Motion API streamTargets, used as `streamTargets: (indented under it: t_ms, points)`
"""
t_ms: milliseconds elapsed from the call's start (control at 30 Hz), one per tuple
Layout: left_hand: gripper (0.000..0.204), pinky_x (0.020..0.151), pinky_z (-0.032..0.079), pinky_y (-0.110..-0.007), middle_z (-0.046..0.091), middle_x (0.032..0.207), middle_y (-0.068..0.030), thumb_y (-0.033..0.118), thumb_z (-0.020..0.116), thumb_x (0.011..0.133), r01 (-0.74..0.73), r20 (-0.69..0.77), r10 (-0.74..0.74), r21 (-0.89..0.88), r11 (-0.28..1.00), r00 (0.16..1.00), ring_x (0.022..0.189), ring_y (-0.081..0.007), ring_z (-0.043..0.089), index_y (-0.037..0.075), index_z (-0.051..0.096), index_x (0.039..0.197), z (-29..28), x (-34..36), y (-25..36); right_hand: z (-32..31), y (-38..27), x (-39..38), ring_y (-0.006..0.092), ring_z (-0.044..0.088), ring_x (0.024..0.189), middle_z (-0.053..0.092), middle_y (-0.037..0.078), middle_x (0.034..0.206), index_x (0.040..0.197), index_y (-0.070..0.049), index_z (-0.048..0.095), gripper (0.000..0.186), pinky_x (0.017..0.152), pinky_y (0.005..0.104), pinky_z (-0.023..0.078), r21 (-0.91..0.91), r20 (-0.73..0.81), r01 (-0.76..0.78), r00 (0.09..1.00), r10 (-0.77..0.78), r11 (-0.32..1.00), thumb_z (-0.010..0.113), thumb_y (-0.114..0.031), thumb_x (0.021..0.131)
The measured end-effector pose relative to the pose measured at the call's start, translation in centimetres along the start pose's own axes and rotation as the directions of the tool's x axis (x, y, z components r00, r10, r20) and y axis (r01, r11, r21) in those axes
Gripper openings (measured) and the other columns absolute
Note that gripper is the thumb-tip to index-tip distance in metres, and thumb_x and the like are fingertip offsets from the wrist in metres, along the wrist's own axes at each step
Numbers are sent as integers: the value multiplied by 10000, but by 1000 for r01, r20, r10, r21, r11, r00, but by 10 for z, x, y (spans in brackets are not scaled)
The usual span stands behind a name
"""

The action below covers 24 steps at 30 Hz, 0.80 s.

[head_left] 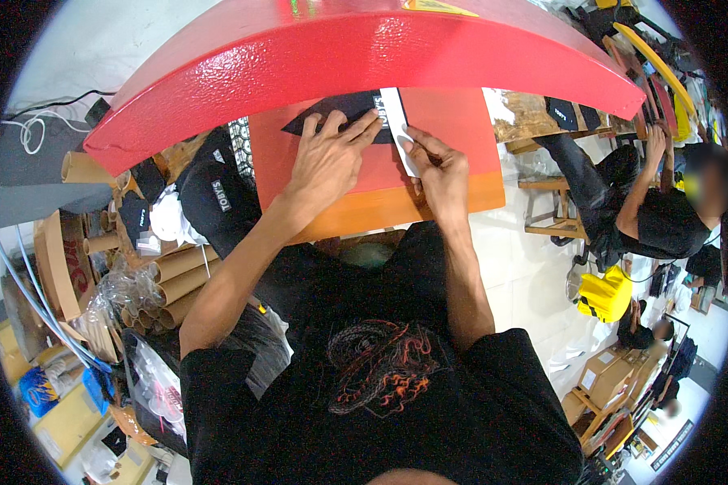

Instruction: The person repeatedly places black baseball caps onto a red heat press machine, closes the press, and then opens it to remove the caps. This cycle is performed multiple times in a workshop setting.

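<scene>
On a red-orange board (453, 113) in front of me lies a black piece of fabric (328, 109) with small white print near its right end. My left hand (328, 158) rests on the fabric, its fingers stretched out and pressing it flat beside the print. A long white strip (395, 121) runs along the print's right side. My right hand (442, 170) pinches the strip's right edge between thumb and fingers. The strip's far end and part of the fabric are out of sight beneath a large red machine body (364, 56).
Black printed fabric pieces (206, 190) are heaped left of the board, near cardboard tubes (182, 279) and clear plastic wrap (117, 291). At the right a person (663, 202) in black works by a wooden bench (534, 121). A yellow bag (608, 293) stands farther down.
</scene>
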<state>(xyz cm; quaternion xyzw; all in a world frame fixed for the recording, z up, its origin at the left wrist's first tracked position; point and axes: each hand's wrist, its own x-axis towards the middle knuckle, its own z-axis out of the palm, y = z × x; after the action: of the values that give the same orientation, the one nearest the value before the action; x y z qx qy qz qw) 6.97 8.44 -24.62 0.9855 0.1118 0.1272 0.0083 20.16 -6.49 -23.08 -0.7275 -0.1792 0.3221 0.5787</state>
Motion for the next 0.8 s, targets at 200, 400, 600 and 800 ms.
streamTargets:
  t_ms: [200,400,600,800]
  points:
    - [607,925,397,-426,560,1512,32,103,643,833,-12,-9,12,33,999,1000,1062,-248,523,117,592,1437,-1,1,1,-1,5,2,79,597,605,710,42,786,1284,-26,711,280,481,229,426,-6,0,38,999,-38,999,651,-112,1024]
    - [605,923,399,-418,563,1511,45,116,645,836,-4,-1,4,46,999,1000,1056,-239,515,137,601,1438,0,1,2,-1,19,8,78,582,585,715,51,783,1255,-9,723,267,481,248,437,-23,-35,119,992,-119,993,660,-84,1006]
    - [593,926,404,-422,569,1503,48,127,649,836,-16,-21,17,66,998,1000,1048,-237,518,146,611,1427,4,1,0,-1,14,6,77,541,526,698,51,733,1205,4,746,245,445,273,415,6,-46,98,994,-98,995,691,-79,981]
    - [594,939,406,-443,550,1519,55,130,656,834,-3,3,2,84,996,1000,1058,-245,519,144,609,1425,2,1,5,-1,8,3,76,512,490,673,37,700,1218,-14,743,249,414,267,379,27,-41,51,998,-50,998,687,-107,994]
